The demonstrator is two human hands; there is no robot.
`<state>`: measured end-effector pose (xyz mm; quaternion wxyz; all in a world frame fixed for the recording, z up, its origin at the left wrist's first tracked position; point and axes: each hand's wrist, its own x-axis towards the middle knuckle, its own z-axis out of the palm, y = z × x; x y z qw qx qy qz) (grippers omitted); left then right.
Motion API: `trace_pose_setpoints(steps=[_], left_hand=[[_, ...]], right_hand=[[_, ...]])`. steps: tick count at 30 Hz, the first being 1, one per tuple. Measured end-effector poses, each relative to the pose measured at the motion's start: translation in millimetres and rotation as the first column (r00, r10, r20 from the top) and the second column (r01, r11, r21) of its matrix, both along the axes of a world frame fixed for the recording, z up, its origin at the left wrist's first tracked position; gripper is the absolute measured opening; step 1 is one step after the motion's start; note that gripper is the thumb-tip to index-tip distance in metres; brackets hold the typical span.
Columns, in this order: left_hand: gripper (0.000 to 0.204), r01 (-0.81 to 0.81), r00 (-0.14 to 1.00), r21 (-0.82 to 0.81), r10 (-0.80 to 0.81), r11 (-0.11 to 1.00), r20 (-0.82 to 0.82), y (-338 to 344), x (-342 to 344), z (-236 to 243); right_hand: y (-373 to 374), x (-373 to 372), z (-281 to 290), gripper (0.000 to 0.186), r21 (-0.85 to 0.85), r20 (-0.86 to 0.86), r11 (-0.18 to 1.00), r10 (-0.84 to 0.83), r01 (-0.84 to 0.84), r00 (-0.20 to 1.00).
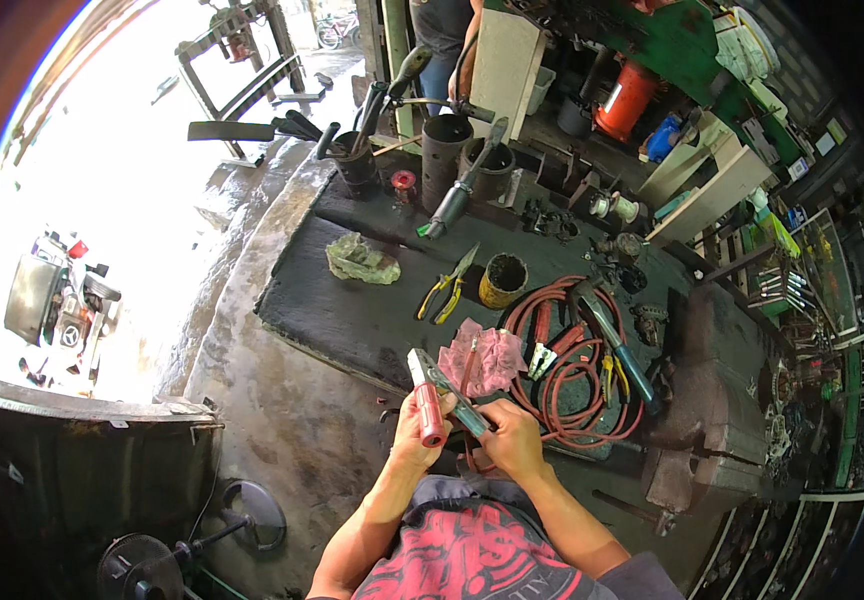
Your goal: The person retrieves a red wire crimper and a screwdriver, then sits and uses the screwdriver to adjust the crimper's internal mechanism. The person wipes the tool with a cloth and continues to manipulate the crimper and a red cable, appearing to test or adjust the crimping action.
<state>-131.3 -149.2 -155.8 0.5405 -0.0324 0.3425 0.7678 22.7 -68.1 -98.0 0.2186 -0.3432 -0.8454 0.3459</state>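
While both hands meet at the near edge of a dark, grimy counter (352, 300), the left hand (414, 425) is wrapped around a red-handled tool (428, 400) that points up and away from the body, and the right hand (512, 435) pinches a slim teal-handled tool (457, 395) that crosses just beside it. Both hands are closed on what they hold. Just beyond the fingers lies a crumpled pink rag (487, 358) with a thin red-handled screwdriver (470, 362) resting across it. To the right, coiled red cables (577, 385) with clamps spread over the counter, a blue-handled tool (620, 350) lying on top. Farther back sit yellow-handled pliers (447, 285), a small yellow tin (503, 280) and a crumpled greenish bag (362, 260). Dark cylindrical holders (445, 150) packed with tools line the far edge.
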Motion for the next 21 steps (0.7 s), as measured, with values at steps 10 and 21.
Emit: trace_pose_setpoints(steps=[10,21], left_hand=[[0.022,-0.008,1.0,0.031,0.007,0.999,0.016,-10.4,-8.4,9.8],[0.018,0.092,0.991,-0.006,-0.092,0.996,-0.092,-8.6,-0.5,15.6]], right_hand=[[74.1,-22.7,-68.9,0.039,0.43,0.42,0.866,-0.444,0.257,0.792],[94.4,-28.7,-3.6,0.013,-0.837,-0.514,0.459,-0.469,-0.299,0.718]])
